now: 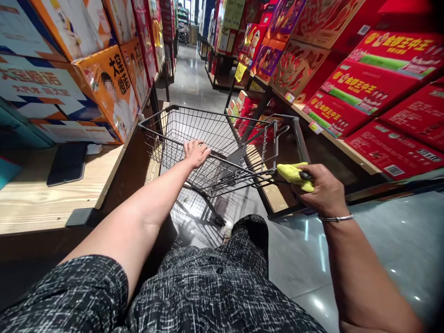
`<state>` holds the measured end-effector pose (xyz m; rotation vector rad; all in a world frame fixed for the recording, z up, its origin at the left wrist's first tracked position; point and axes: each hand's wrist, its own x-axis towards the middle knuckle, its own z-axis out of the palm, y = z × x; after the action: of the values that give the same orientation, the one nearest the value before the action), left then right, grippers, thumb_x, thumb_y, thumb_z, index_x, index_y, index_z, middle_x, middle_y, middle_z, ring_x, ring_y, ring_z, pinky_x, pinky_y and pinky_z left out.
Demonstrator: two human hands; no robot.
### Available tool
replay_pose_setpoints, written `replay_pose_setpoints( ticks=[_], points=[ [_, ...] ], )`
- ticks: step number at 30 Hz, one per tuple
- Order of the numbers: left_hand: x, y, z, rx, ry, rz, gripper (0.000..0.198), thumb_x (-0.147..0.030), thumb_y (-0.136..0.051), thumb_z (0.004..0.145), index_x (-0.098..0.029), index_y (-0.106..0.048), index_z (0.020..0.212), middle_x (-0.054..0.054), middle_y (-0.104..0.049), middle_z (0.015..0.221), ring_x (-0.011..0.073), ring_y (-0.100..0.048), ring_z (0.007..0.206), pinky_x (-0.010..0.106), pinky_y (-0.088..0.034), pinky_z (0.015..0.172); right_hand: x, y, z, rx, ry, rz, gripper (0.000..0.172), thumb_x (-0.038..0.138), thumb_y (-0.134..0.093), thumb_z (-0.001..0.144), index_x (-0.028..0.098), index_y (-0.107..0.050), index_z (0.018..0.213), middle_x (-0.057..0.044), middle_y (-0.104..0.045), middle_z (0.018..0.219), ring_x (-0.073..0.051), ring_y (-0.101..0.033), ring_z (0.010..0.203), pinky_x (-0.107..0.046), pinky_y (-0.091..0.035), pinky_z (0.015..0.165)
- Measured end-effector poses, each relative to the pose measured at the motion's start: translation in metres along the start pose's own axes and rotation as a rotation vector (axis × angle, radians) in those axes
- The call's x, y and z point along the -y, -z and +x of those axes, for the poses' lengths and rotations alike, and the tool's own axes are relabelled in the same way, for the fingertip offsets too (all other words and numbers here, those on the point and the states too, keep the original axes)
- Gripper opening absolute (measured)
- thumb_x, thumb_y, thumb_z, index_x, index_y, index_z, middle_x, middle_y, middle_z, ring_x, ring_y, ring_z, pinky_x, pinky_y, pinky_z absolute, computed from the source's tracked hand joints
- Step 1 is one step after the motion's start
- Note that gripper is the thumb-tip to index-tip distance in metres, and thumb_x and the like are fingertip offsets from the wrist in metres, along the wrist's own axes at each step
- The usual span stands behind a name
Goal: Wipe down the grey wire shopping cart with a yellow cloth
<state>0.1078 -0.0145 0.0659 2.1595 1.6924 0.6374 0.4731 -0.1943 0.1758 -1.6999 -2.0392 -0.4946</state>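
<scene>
A black wire shopping cart (194, 122) stands crosswise in front of me, its handle (302, 138) at the right end. My left hand (197, 153) rests on the cart's near top rim, with the fingers curled over the bar. At the handle's near end, my right hand (324, 187) is closed around a yellow cloth (293, 175) and the end of the handle. The cloth sticks out to the left of the fingers. No goods show inside the basket.
On the left, a wooden shelf (45, 203) holds a dark phone (68, 163) and orange-and-white boxes (111, 92). Shelves of red boxes (360, 88) line the right. A grey tiled aisle (187, 69) runs away between them.
</scene>
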Motion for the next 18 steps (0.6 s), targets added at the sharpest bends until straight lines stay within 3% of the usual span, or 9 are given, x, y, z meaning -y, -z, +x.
replay_pose_setpoints(
  ticks=[4, 7, 10, 13, 15, 18],
  points=[
    [0.008, 0.006, 0.005, 0.005, 0.127, -0.034, 0.054, -0.053, -0.034, 0.102, -0.030, -0.051, 0.148, 0.005, -0.023, 0.170, 0.0377, 0.004, 0.159, 0.062, 0.006, 0.126, 0.024, 0.000, 0.009, 0.001, -0.009, 0.029, 0.035, 0.035, -0.064, 0.073, 0.024, -0.067, 0.106, -0.010, -0.072, 0.102, -0.028, -0.067, 0.089, -0.035, -0.049, 0.069],
    [0.001, 0.010, 0.001, -0.074, 0.218, -0.032, 0.059, -0.049, -0.038, 0.102, -0.028, -0.039, 0.157, 0.008, -0.020, 0.171, 0.0374, 0.007, 0.159, 0.063, 0.003, 0.126, 0.043, 0.002, 0.018, 0.030, -0.091, 0.121, 0.035, 0.039, -0.066, 0.073, 0.024, -0.068, 0.104, -0.007, -0.073, 0.095, -0.026, -0.068, 0.083, -0.033, -0.048, 0.067],
    [-0.022, 0.015, -0.013, -0.126, 0.065, -0.045, 0.056, -0.037, -0.047, 0.099, -0.024, -0.043, 0.153, 0.011, -0.028, 0.167, 0.0353, -0.009, 0.158, 0.058, -0.005, 0.128, 0.056, 0.002, 0.029, 0.089, -0.196, 0.295, 0.036, 0.038, -0.070, 0.070, 0.025, -0.069, 0.104, -0.003, -0.071, 0.080, -0.024, -0.068, 0.074, -0.033, -0.050, 0.066],
    [-0.055, 0.022, -0.032, -0.163, -0.121, -0.227, 0.043, -0.031, -0.053, 0.095, -0.025, -0.056, 0.137, 0.009, -0.052, 0.148, 0.0309, -0.039, 0.141, 0.050, -0.030, 0.121, 0.065, 0.000, 0.047, 0.150, -0.242, 0.706, 0.040, 0.037, -0.074, 0.069, 0.024, -0.068, 0.106, -0.002, -0.073, 0.084, -0.022, -0.069, 0.077, -0.034, -0.057, 0.071],
    [-0.075, 0.027, -0.044, -0.175, -0.170, -0.467, 0.026, -0.027, -0.053, 0.094, -0.021, -0.062, 0.117, 0.009, -0.066, 0.120, 0.0256, -0.056, 0.120, 0.043, -0.043, 0.110, 0.071, -0.004, 0.063, 0.166, -0.283, 1.003, 0.043, 0.038, -0.076, 0.069, 0.023, -0.067, 0.109, -0.002, -0.075, 0.092, -0.021, -0.071, 0.082, -0.037, -0.061, 0.077],
    [-0.097, 0.033, -0.056, -0.080, -0.210, -0.972, 0.019, -0.035, -0.051, 0.097, -0.020, -0.060, 0.092, 0.003, -0.065, 0.084, 0.0164, -0.061, 0.080, 0.031, -0.051, 0.082, 0.082, -0.011, 0.089, 0.098, -0.310, 1.210, 0.049, 0.039, -0.080, 0.069, 0.023, -0.065, 0.113, -0.003, -0.075, 0.099, -0.022, -0.071, 0.090, -0.043, -0.061, 0.088]
  ],
)
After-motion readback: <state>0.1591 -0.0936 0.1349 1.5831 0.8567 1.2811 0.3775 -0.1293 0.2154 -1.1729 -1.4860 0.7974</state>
